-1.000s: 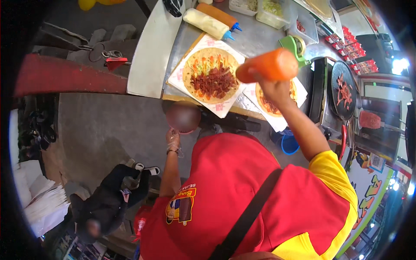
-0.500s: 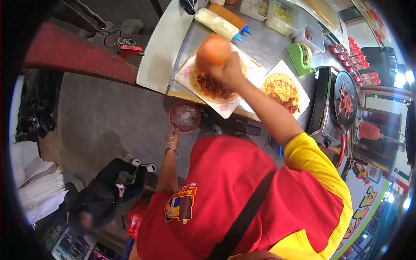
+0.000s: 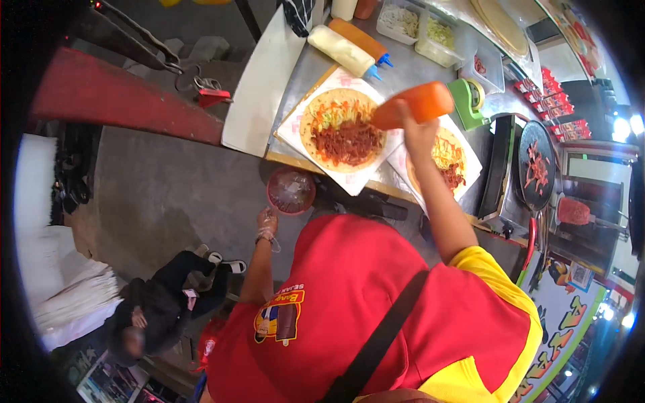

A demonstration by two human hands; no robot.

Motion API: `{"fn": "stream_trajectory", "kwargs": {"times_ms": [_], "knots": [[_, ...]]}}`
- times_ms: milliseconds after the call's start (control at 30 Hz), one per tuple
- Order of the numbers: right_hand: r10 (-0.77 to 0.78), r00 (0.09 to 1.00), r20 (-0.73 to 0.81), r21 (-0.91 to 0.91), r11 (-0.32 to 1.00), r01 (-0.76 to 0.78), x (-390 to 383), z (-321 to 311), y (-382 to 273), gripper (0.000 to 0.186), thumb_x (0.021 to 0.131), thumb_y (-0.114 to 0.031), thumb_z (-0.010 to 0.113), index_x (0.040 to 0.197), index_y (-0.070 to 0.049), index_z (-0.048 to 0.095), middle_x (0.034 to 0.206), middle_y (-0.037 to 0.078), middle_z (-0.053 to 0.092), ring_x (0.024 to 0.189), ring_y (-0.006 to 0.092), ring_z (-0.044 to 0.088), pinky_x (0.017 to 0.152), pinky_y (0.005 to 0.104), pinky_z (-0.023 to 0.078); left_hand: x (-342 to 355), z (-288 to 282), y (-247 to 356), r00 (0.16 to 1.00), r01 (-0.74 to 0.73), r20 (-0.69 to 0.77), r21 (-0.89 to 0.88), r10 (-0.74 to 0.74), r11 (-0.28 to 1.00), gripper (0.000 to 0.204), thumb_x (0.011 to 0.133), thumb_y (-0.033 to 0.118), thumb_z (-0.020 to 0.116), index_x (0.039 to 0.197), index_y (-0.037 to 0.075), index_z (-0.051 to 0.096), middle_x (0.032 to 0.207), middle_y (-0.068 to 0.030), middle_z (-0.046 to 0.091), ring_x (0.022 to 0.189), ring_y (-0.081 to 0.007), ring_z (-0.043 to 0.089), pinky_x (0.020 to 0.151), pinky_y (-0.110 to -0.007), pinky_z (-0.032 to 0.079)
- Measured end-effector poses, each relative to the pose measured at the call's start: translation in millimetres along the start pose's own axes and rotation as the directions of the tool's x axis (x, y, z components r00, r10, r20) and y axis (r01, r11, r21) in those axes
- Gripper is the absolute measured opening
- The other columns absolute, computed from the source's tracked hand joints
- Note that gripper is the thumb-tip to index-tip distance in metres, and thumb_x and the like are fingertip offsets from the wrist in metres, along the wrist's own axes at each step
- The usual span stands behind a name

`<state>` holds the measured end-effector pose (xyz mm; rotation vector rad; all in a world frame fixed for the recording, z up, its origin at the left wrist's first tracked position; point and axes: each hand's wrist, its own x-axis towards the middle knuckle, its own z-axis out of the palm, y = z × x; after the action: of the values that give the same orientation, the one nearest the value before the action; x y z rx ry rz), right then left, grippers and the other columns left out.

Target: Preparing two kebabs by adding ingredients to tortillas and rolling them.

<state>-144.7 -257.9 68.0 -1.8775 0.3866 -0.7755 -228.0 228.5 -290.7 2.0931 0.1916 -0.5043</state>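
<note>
Right fingers (image 3: 405, 113) around bottle (image 3: 430, 101) (orange), tilted, near topped flatbread (image 3: 344, 134)

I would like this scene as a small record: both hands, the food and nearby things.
Right hand: grips a tilted orange plastic squeeze bottle
Left hand: gloved in clear plastic, at the rim of a round reddish bowl; grip unclear
Left food: round tan flatbread with dark shredded meat, on white paper
Right food: similar flatbread, partly behind the right forearm
Beyond: pale squeeze bottle with blue tip, lying flat
Far right: round black pan holding meat pieces
</note>
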Motion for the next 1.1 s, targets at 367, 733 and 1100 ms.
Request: {"fn": "stream_trajectory", "kwargs": {"times_ms": [367,733,1100], "knots": [[0.109,0.882,0.46,-0.742,0.592,0.314,213.4,46.4,20.2,0.048,0.086,-0.035,0.078,0.117,-0.001,0.065,0.121,0.028,0.071,0.118,0.0426,0.069,0.096,0.0501,0.056,-14.9,-30.1,17.9,0.966,0.242,-0.044,-0.208,-0.256,0.948,0.021,0.102,0.024,0.073,0.095,0.006,0.065,0.076,-0.001,0.064,0.067,-0.0149,0.06,0.06,-0.033,0.049],[0.068,0.858,0.508,-0.619,0.722,0.309,176.9,31.2,89.6,0.067,0.086,-0.037,0.083,0.135,0.0,0.054,0.112,0.026,0.072,0.104,0.042,0.071,0.093,0.0495,0.057,-29.7,-5.5,-64.4,0.981,-0.184,0.096,0.15,0.171,0.971,0.023,0.106,0.026,0.06,0.104,0.003,0.064,0.106,-0.0124,0.072,0.097,-0.0251,0.065,0.085,-0.041,0.054],[0.162,0.941,-0.296,0.013,0.986,-0.166,-59.4,-238.8,18.3,0.032,0.102,-0.018,0.072,0.121,0.007,0.071,0.118,0.018,0.077,0.106,0.0235,0.074,0.098,0.0378,0.058,-68.3,26.4,-70.6,0.865,-0.343,0.441,0.867,-0.238,0.362,0.031,0.104,0.032,0.057,0.122,0.012,0.072,0.128,-0.0116,0.073,0.123,-0.0337,0.067,0.1,-0.047,0.056]]}}
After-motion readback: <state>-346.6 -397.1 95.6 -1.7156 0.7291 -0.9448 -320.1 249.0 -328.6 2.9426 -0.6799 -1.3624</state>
